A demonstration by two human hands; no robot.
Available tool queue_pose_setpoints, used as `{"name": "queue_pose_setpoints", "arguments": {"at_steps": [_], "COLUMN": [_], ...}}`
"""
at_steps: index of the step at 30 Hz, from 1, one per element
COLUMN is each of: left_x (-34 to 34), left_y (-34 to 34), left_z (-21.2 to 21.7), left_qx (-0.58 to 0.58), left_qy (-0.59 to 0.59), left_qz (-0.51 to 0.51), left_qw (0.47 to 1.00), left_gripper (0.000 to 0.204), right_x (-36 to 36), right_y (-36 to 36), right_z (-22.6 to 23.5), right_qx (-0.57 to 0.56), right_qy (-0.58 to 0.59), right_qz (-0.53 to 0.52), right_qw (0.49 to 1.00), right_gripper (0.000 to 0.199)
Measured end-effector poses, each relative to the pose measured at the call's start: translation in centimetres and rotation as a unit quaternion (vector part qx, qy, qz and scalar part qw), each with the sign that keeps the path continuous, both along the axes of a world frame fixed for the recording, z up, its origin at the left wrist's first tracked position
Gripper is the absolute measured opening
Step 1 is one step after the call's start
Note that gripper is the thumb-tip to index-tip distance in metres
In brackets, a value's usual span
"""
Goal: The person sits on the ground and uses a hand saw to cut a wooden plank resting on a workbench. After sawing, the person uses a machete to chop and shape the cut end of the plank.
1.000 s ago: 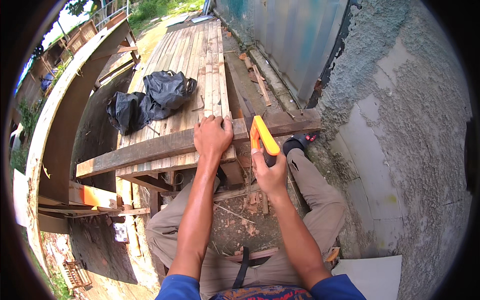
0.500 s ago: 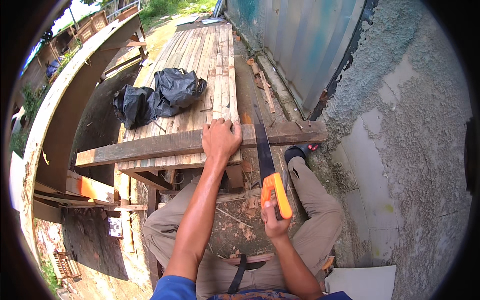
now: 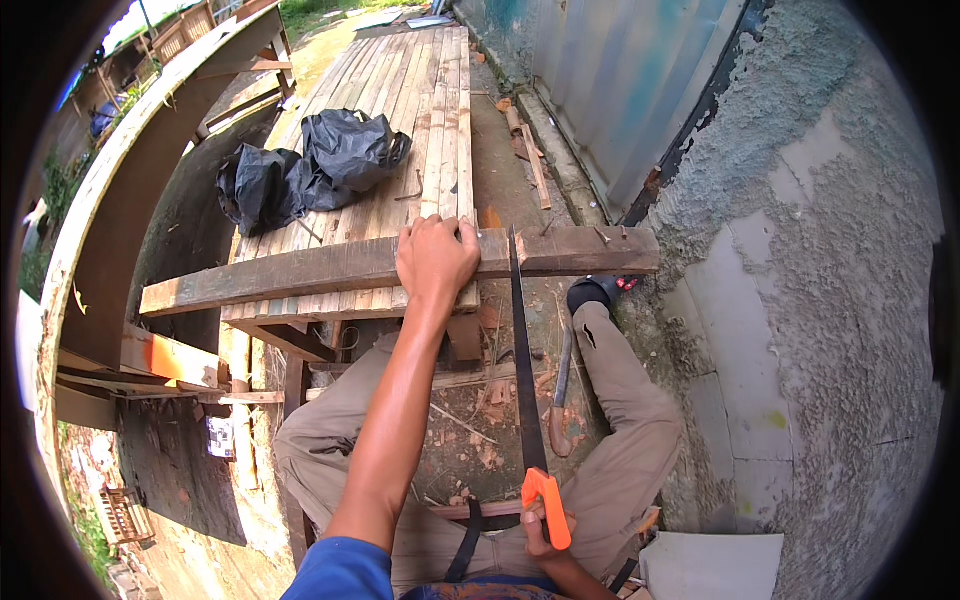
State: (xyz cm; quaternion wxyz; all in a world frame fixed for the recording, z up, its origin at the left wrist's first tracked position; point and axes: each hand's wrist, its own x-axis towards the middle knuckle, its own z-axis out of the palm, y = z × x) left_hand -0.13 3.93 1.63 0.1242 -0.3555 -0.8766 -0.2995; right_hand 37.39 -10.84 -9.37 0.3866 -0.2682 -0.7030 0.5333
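A long, weathered wooden beam (image 3: 330, 267) lies crosswise over the near end of a slatted wooden bench (image 3: 420, 120), its right end jutting past the bench. My left hand (image 3: 438, 258) presses down on the beam close to the bench's right edge, fingers curled over its far side. In my right hand (image 3: 548, 532) is the orange handle of a handsaw (image 3: 524, 370), drawn back near my lap. The dark blade points away from me, its tip at the beam just right of my left hand. Nails stick out near the beam's right end.
Black plastic bags (image 3: 345, 160) and a bent metal rod (image 3: 413, 187) lie on the bench. On the ground between my legs is a tool with a wooden handle (image 3: 561, 425). A rough wall (image 3: 830, 300) rises at right; a wooden frame (image 3: 160, 180) stands at left.
My right hand has pulled the saw back toward my body, so more blade shows on the near side of the beam. My left hand stays on the beam.
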Motion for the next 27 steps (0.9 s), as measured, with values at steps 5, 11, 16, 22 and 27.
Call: {"name": "queue_pose_setpoints", "arguments": {"at_steps": [5, 11, 16, 22, 27], "left_x": [0.0, 0.0, -0.3, -0.2, -0.4], "left_y": [0.5, 0.9, 0.6, 1.0, 1.0], "left_z": [0.0, 0.6, -0.3, 0.2, 0.1], "left_qx": [-0.013, -0.026, -0.020, -0.021, -0.020], "left_qy": [0.018, 0.013, 0.015, 0.003, 0.005], "left_qz": [-0.008, -0.010, 0.009, -0.006, -0.011], "left_qw": [1.000, 1.000, 1.000, 1.000, 1.000], "left_gripper": [0.040, 0.040, 0.041, 0.041, 0.041], "right_x": [-13.5, -19.9, -13.7, -12.9, -12.8], "right_y": [11.0, 19.3, 13.9, 9.9, 9.9], "right_z": [4.7, 11.0, 11.6, 8.1, 7.1], "right_qx": [-0.237, -0.037, -0.056, -0.175, -0.191], "right_qy": [0.159, 0.221, 0.177, 0.122, 0.087], "right_qz": [-0.004, -0.009, 0.008, -0.060, -0.040], "right_qw": [0.958, 0.974, 0.983, 0.975, 0.977], "right_gripper": [0.012, 0.020, 0.017, 0.030, 0.031]}}
